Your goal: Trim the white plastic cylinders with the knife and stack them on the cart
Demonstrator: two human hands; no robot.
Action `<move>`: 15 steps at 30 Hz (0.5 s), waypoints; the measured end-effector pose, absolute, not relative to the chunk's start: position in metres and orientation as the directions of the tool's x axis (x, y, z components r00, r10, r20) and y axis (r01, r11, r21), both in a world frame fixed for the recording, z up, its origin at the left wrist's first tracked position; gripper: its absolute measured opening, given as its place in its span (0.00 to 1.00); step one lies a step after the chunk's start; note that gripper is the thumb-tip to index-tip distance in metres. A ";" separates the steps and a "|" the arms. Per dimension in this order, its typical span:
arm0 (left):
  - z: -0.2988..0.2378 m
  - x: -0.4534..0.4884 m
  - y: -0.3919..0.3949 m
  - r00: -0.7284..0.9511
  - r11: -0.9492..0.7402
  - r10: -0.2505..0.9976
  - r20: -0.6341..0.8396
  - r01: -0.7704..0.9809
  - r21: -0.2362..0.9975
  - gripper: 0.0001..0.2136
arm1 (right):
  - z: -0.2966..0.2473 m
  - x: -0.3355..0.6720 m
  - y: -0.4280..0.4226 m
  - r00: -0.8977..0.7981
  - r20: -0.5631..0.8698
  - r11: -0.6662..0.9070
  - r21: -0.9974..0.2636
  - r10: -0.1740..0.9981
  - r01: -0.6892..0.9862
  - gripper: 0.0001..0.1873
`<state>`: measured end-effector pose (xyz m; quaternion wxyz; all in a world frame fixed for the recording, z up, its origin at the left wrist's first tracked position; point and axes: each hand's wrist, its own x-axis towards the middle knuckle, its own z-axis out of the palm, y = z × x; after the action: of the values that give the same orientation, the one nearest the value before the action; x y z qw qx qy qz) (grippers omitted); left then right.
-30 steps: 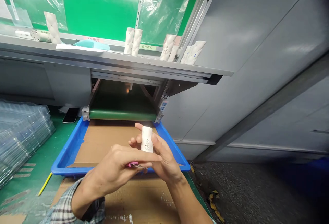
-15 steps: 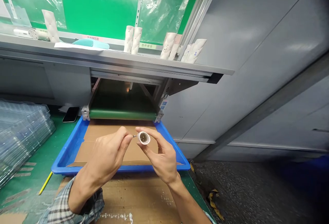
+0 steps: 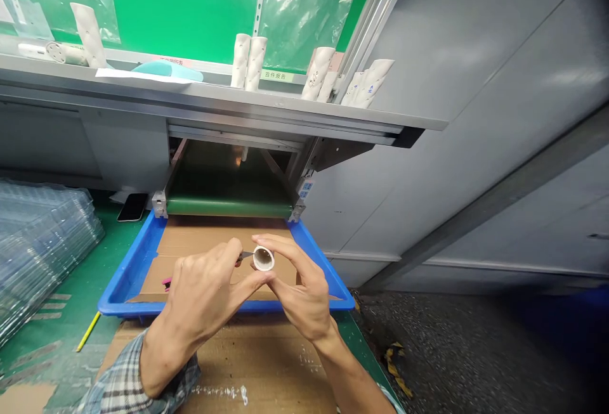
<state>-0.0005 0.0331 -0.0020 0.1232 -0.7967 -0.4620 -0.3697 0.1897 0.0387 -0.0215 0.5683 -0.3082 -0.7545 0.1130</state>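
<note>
My right hand (image 3: 302, 284) holds a short white tube (image 3: 264, 258) between thumb and fingers, its open end turned toward me. Its hollow inside shows brownish grey, with small specks or holes in the wall. My left hand (image 3: 202, 293) is closed round a slim tool with a dark pointed tip (image 3: 245, 255), which meets the tube's left side. A pink and black piece (image 3: 166, 283) shows behind the left hand and looks like the tool's other end. The left thumb reaches across below the tube, near the right thumb. Most of the tool is hidden by my fingers.
Below the hands lies a blue tray (image 3: 107, 306) lined with cardboard, at the end of a green conveyor belt (image 3: 228, 206). Clear plastic trays (image 3: 42, 243), a phone (image 3: 132, 207) and a yellow stick (image 3: 88, 331) lie left. Several white tubes (image 3: 240, 62) stand on the shelf (image 3: 266, 106).
My left hand has rolled over and its thumb has come across under the tube. More of the tool's tip and a pink end now show. The tube has tilted slightly.
</note>
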 end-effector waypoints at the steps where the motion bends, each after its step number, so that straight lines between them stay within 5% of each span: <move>1: -0.002 0.000 0.033 0.301 -0.536 0.648 0.700 0.833 0.137 0.29 | -0.021 0.190 0.039 -0.165 0.791 0.787 -0.515 0.589 0.340 0.18; 15: 0.003 0.001 0.029 0.384 -0.604 0.604 0.698 0.792 0.087 0.27 | -0.022 0.190 0.038 -0.169 0.813 0.801 -0.472 0.557 0.368 0.21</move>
<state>0.0008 0.0289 0.0026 0.1318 -0.8214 -0.4250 -0.3568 0.1898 0.0379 -0.0216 0.5682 -0.3043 -0.7600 0.0832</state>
